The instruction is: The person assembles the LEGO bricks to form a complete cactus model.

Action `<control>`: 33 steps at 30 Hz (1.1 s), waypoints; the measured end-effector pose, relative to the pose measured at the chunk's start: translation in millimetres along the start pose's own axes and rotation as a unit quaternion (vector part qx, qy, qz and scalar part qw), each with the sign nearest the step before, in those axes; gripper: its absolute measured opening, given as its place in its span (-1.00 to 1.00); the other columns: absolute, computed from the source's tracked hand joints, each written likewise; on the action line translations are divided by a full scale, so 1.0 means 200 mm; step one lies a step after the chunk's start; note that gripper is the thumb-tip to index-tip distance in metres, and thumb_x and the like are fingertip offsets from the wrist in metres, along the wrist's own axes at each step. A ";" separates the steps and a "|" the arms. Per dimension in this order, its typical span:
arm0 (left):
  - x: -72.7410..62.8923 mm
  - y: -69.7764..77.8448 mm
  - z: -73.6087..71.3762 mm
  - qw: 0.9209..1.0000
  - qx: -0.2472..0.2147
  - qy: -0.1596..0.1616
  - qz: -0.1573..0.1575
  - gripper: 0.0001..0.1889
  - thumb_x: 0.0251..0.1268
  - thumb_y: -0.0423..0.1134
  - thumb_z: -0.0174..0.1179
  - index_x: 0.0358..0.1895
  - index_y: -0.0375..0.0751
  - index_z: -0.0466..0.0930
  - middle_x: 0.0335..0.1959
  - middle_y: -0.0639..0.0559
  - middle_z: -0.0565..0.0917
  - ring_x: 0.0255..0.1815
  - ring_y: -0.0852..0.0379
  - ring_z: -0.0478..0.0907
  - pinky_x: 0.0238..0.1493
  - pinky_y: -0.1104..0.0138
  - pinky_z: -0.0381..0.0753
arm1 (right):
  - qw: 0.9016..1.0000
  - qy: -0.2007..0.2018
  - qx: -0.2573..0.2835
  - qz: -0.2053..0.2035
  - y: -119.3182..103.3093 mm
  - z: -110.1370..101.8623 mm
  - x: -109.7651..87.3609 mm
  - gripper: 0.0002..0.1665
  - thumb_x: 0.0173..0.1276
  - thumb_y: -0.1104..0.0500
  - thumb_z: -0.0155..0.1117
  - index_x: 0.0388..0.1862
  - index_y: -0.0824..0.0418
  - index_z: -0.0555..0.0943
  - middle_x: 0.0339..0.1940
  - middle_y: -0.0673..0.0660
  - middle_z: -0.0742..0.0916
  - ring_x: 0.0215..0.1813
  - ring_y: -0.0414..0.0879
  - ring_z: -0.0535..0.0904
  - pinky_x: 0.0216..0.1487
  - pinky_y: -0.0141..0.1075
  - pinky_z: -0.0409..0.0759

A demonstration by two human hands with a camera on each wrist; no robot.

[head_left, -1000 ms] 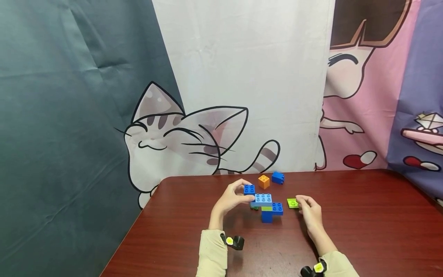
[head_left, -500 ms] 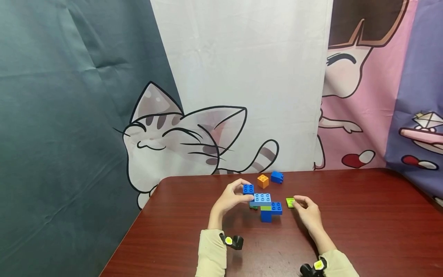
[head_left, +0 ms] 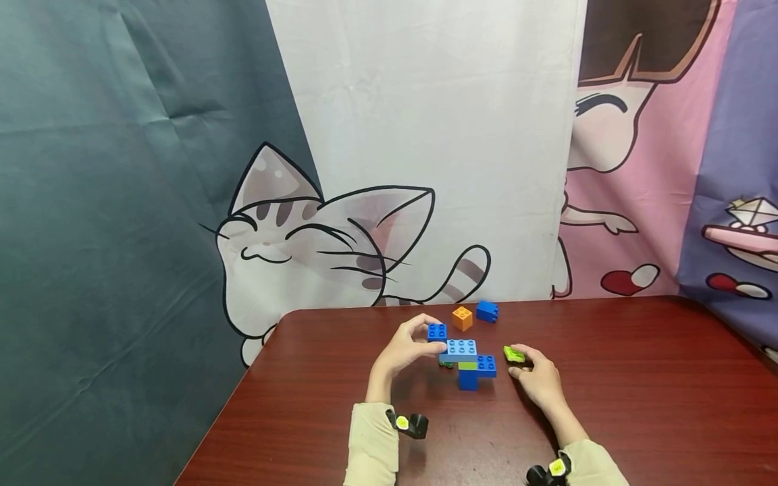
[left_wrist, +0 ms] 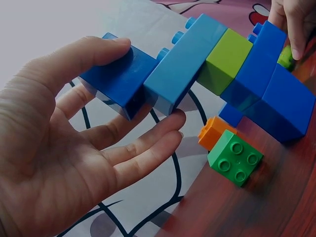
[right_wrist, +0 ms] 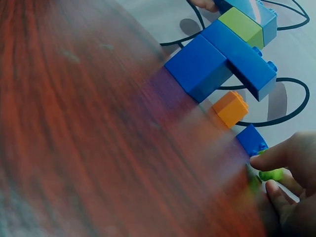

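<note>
In the head view my left hand (head_left: 408, 347) grips the dark blue brick (head_left: 437, 331) at the left end of a joined brick build. From that brick run a light blue brick (head_left: 460, 349), a lime brick (left_wrist: 228, 57) and darker blue bricks (left_wrist: 289, 103); the lowest one stands on the table. In the left wrist view the thumb lies along the end brick, fingers under it. My right hand (head_left: 541, 381) has curled fingers at a thin lime green brick (head_left: 514, 354), which is tilted. In the right wrist view, that brick (right_wrist: 271, 175) shows between thumb and fingers.
Behind the build an orange brick (head_left: 462, 318) and a loose blue brick (head_left: 487, 311) lie near the back edge of the brown table (head_left: 656, 391). A green brick (left_wrist: 237, 157) sits behind the build, mostly hidden in the head view. A printed cloth (head_left: 462, 135) hangs behind.
The thin lime brick has gone from lying flat to tilted under my right fingers, and the right thumb has come lower, towards me. My left hand and the build have stayed put.
</note>
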State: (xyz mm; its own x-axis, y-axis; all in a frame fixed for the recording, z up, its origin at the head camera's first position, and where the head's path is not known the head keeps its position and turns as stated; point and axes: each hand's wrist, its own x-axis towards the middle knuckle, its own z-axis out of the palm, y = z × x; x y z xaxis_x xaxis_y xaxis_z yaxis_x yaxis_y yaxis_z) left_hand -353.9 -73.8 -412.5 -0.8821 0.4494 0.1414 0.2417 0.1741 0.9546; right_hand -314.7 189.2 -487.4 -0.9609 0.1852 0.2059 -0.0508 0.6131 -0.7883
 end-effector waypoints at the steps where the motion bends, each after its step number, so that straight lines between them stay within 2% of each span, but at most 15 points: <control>1: 0.00 0.00 0.00 1.000 0.000 0.000 0.001 -0.66 0.24 -0.32 0.29 0.06 -0.24 0.51 -0.08 -0.29 0.62 -0.22 0.12 0.60 0.03 -0.05 0.66 | 1.000 0.000 -0.001 0.000 0.00 0.00 0.00 -0.46 0.17 0.35 0.33 0.18 0.35 0.54 0.16 0.48 0.59 -0.04 0.20 0.62 -0.04 -0.09 0.54; 10: 0.00 0.00 0.00 1.000 0.007 0.000 0.004 -0.66 0.23 -0.31 0.30 0.07 -0.22 0.51 -0.08 -0.28 0.63 -0.22 0.11 0.60 -0.03 0.07 0.71 | 1.000 0.011 0.006 0.011 0.00 0.01 0.00 -0.55 0.23 0.33 0.26 0.13 0.39 0.56 0.17 0.50 0.55 0.15 0.36 0.51 0.13 0.14 0.43; 15: 0.00 0.00 0.00 1.000 0.011 -0.001 0.004 -0.65 0.24 -0.30 0.29 0.08 -0.22 0.51 -0.07 -0.27 0.63 -0.22 0.12 0.60 -0.06 0.14 0.72 | 1.000 0.017 0.004 0.013 0.01 0.01 0.00 -0.59 0.29 0.30 0.23 0.12 0.38 0.57 0.13 0.49 0.59 0.12 0.35 0.53 0.12 0.15 0.46; 19: 0.00 0.00 0.00 1.000 0.006 -0.002 0.008 -0.65 0.23 -0.31 0.29 0.07 -0.23 0.51 -0.08 -0.30 0.63 -0.22 0.11 0.59 -0.03 0.06 0.70 | 1.000 0.024 0.004 0.013 0.00 0.00 0.00 -0.63 0.32 0.25 0.23 0.07 0.40 0.58 0.06 0.47 0.65 0.07 0.33 0.58 0.08 0.14 0.49; 21: 0.00 0.00 0.00 1.000 0.004 -0.003 0.010 -0.65 0.23 -0.32 0.29 0.07 -0.24 0.51 -0.08 -0.31 0.62 -0.22 0.10 0.59 -0.02 0.04 0.70 | 1.000 0.026 0.008 0.017 0.00 0.00 0.00 -0.64 0.32 0.23 0.23 0.04 0.42 0.59 0.02 0.46 0.67 0.03 0.30 0.60 0.04 0.08 0.52; 23: 0.00 0.00 0.00 1.000 0.003 -0.002 0.012 -0.65 0.23 -0.33 0.29 0.07 -0.25 0.51 -0.07 -0.33 0.62 -0.22 0.10 0.59 -0.01 0.03 0.69 | 0.999 0.026 0.020 0.026 -0.01 0.00 0.01 -0.63 0.32 0.22 0.22 0.03 0.43 0.58 -0.04 0.44 0.69 -0.05 0.24 0.62 -0.06 -0.05 0.56; 27: 0.01 0.00 0.00 1.000 0.004 -0.001 0.013 -0.66 0.23 -0.33 0.29 0.07 -0.25 0.51 -0.07 -0.34 0.62 -0.22 0.12 0.59 -0.02 0.06 0.70 | 0.997 0.025 0.057 0.055 -0.02 0.00 0.01 -0.62 0.35 0.19 0.20 0.04 0.44 0.57 -0.19 0.35 0.72 -0.27 -0.08 0.59 -0.24 -0.34 0.47; 29: 0.01 -0.01 0.00 1.000 0.005 0.000 0.013 -0.66 0.24 -0.33 0.28 0.07 -0.26 0.51 -0.08 -0.33 0.62 -0.23 0.13 0.59 -0.03 0.09 0.71 | 0.993 0.021 0.092 0.069 -0.02 0.00 0.02 -0.61 0.39 0.19 0.19 0.06 0.45 0.55 -0.29 0.27 0.73 -0.36 -0.25 0.54 -0.31 -0.43 0.47; 33: 0.00 -0.01 0.00 1.000 0.011 0.003 0.007 -0.65 0.24 -0.32 0.29 0.08 -0.26 0.51 -0.08 -0.29 0.63 -0.23 0.15 0.59 -0.05 0.16 0.72 | 0.979 -0.001 0.184 0.084 -0.04 0.00 0.02 -0.60 0.43 0.22 0.16 0.11 0.49 0.49 -0.40 0.09 0.73 -0.44 -0.36 0.55 -0.35 -0.50 0.57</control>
State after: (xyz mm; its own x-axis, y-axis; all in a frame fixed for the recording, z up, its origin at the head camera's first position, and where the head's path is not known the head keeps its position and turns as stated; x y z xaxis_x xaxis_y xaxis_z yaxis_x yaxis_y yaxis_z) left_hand -354.6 -73.1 -413.5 -0.8808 0.4469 0.1567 0.2633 0.1871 0.9464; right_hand -317.3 185.5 -480.5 -0.9647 0.2576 0.0553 0.0130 0.2561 -0.9666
